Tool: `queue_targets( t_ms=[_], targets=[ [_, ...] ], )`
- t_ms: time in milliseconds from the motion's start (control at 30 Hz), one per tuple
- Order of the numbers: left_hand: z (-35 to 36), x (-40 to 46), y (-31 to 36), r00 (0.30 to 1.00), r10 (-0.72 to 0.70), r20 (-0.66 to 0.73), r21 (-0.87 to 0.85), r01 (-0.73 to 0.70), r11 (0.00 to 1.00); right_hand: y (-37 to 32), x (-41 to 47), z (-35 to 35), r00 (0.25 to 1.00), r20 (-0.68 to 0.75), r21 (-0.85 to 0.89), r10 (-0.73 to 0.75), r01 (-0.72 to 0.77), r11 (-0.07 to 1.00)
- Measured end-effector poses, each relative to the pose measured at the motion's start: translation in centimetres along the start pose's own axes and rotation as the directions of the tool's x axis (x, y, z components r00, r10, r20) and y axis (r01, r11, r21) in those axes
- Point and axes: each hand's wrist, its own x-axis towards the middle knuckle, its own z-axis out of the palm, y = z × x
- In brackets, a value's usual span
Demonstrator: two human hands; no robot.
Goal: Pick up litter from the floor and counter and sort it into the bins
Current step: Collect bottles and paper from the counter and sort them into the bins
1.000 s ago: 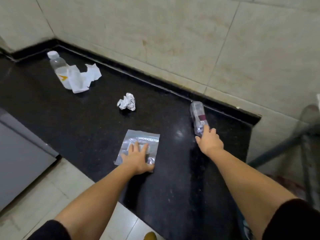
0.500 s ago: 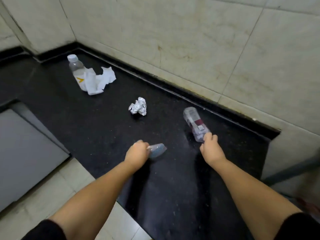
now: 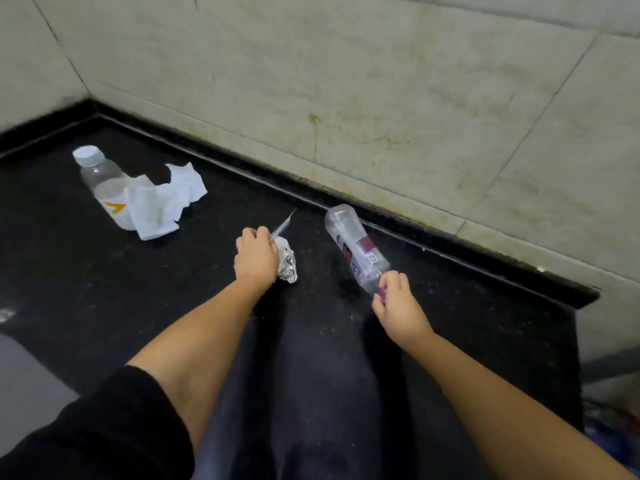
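Crumpled foil ball under left hand, clear ribbed bottle in right hand

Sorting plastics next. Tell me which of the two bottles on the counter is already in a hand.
The bottle with the dark red label, near the wall: the right hand has a grip on its purple cap end. The white-capped bottle lies untouched in the corner beside crumpled paper.

1. Black speckled counter, bounded at the back by a tiled wall.
2. Far left: clear bottle with white cap lying on its side, touching a crumpled white tissue.
3. Centre: foil ball resting on the surface.
4. Right of centre: clear maroon-labelled bottle, tilted; contact with the surface unclear.
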Motion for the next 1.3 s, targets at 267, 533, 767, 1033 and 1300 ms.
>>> queue_targets(
  t_ms=[267,533,767,1033,1300],
  targets=[
    [2.7,1.5,-1.6,0.897,0.081,0.434,0.148,-0.16,0.976,-2.1,1.3,2.5,0.993,0.05,0.008,0.106,-0.107,0.994],
    [2.3,-4.2,0.3,0.792,0.215,0.571,0.125,-0.343,0.931,-4.1,0.5,2.1,0.996,0.015,-0.004,0.092,-0.091,0.996],
    [-1.5,-12.1,-3.2,0.897,0.076,0.435,0.137,-0.149,0.979,-5.6,-3.0,-0.3,0.993,0.053,-0.047,-0.103,0.106,0.993],
    [-10.1,-26.6,-12.6,0.93,-0.354,0.103,0.093,0.345,0.934,-10.4,-12.8,0.5,0.868,0.173,-0.081,-0.464,0.483,0.872],
    [-14.4,-51.8,-24.1,0.65,-0.759,-0.019,-0.13,0.751,0.647,-19.9,-28.7,8.2,0.509,0.459,-0.025,-0.728,0.826,0.563]
  ],
)
